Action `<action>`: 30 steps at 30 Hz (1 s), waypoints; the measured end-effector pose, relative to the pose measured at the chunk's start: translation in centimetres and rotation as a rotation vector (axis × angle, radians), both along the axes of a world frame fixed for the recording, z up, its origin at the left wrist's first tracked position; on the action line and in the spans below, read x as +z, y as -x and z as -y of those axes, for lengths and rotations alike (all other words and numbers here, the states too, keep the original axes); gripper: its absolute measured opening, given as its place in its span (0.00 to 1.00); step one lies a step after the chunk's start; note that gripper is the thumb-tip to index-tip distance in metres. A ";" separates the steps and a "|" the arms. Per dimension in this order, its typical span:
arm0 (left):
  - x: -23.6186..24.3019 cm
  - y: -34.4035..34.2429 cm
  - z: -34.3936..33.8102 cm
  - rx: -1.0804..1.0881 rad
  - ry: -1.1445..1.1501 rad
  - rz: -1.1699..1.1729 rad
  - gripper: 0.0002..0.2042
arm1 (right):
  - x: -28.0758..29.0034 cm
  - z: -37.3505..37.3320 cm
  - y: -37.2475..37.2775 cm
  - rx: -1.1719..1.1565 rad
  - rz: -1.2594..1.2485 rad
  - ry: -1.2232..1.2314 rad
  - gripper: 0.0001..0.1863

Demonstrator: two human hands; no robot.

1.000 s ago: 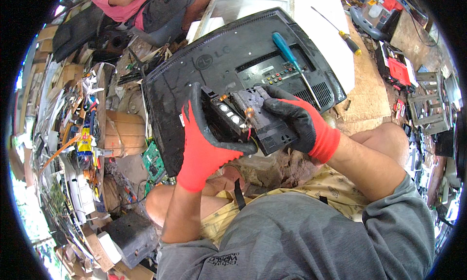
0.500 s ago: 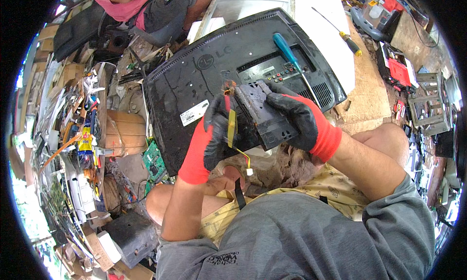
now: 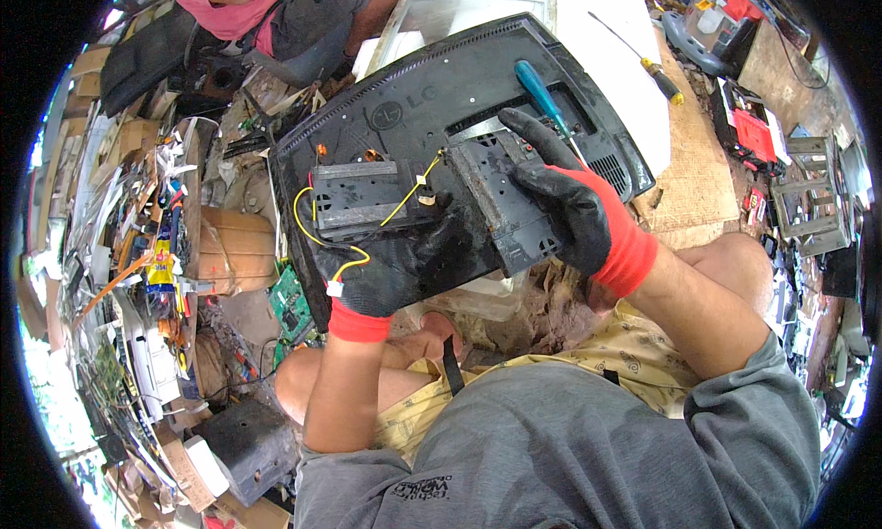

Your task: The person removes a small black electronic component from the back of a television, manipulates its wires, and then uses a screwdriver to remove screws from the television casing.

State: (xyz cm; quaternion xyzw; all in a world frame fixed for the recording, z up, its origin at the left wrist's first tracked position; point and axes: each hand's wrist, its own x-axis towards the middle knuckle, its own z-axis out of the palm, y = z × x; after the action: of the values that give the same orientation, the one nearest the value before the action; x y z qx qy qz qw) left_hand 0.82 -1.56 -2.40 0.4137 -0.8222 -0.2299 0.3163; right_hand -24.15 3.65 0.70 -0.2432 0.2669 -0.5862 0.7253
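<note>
My left hand [image 3: 377,276], in a black glove with a red cuff, holds a flat black plastic speaker box [image 3: 358,196] from below. Grey foam strips run along its edges. A thin yellow wire [image 3: 299,215] loops from it to a white plug [image 3: 334,288] by my wrist. My right hand [image 3: 574,203], gloved alike, grips a second dusty black speaker box [image 3: 514,208], its index finger stretched out above. Both boxes are over the back cover of a black television [image 3: 344,129]. A teal-handled screwdriver [image 3: 537,90] lies on that cover, its shaft partly behind my right hand.
Another screwdriver [image 3: 663,81], yellow and black, lies on the white and tan boards at the right. A green circuit board [image 3: 291,304] sits left of the television. Piled scrap [image 3: 156,253] fills the left side. A person in a pink top [image 3: 230,10] sits at the far left.
The two speaker boxes were close together and are now apart. My left hand has moved left, turning its box flat. The yellow wire that hung down now loops around that box's left side.
</note>
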 end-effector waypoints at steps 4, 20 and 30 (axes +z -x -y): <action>1.8 -0.6 0.4 -0.013 0.134 0.241 0.20 | 0.3 0.2 0.5 0.001 -0.050 -0.015 0.30; -1.8 -3.8 2.4 -0.450 -0.855 -1.255 0.32 | 1.1 -1.3 2.4 -0.346 -1.679 1.093 0.28; 1.0 -2.3 0.6 -0.333 -1.180 -1.684 0.35 | 0.8 -0.8 2.7 -0.516 -1.730 1.085 0.28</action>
State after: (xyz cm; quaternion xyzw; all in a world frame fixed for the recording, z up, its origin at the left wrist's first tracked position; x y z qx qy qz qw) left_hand 3.09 -2.17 -1.37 0.0895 -0.1389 -0.8505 0.4993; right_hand -26.86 4.48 1.45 -0.8066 0.4391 -0.3903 -0.0653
